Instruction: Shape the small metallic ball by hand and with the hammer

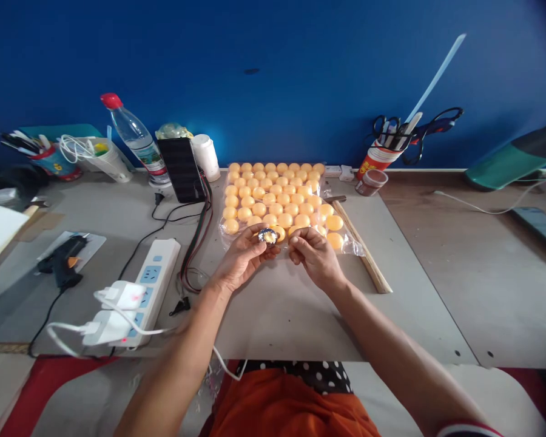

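Observation:
My left hand [247, 255] holds a small round piece [268, 236] between thumb and fingers. Its rim is dark and shiny, its middle pale gold; I cannot make out what kind of thing it is. Just to the right, my right hand [316, 255] is closed in a pinch, apart from the piece, and whatever its fingertips may hold is too small to name. Behind both hands lie rows of orange balls [273, 198] in clear plastic wrapping. Several of these balls show right beside the right hand.
A hammer with a wooden handle [363, 249] lies right of the balls. To the left are a power strip [157, 285] with white chargers, cables, a black glue gun [64, 261], a phone [182, 170] and a plastic bottle [139, 139]. A pen cup [377, 159] stands at the back right.

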Available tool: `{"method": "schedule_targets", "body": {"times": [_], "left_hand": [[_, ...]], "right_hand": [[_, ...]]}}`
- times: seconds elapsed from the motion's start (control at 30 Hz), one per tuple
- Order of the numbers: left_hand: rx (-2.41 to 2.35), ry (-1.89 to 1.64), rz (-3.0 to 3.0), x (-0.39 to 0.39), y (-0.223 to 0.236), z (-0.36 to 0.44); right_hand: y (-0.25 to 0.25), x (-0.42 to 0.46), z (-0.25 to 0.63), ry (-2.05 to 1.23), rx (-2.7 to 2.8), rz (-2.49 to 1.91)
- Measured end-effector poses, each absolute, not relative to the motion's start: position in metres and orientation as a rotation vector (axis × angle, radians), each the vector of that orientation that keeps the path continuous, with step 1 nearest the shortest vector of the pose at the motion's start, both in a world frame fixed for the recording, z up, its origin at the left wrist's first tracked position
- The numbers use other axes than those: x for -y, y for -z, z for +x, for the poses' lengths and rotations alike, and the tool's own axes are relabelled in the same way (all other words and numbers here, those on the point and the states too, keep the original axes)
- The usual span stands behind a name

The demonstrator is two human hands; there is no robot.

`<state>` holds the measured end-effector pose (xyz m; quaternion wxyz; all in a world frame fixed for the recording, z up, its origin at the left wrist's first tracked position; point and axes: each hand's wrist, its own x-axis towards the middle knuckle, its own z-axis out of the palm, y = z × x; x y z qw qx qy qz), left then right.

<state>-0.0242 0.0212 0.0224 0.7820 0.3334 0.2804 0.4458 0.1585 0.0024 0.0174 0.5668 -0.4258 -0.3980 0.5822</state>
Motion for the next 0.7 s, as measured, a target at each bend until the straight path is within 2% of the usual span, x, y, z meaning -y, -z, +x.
{"method": "schedule_targets", "body": {"times": [0.33, 0.7], "left_hand": [[-0.644, -0.955, 0.72, -0.02, -0.022, -0.022], [-0.658, -0.944, 0.765, -0.017, -0.022, -0.016]], "right_hand": [[-0.028, -0.001, 0.16, -1.661, 0.781, -0.881], [-0.026, 0.003, 0.158, -1.68, 0.808, -0.843]]}}
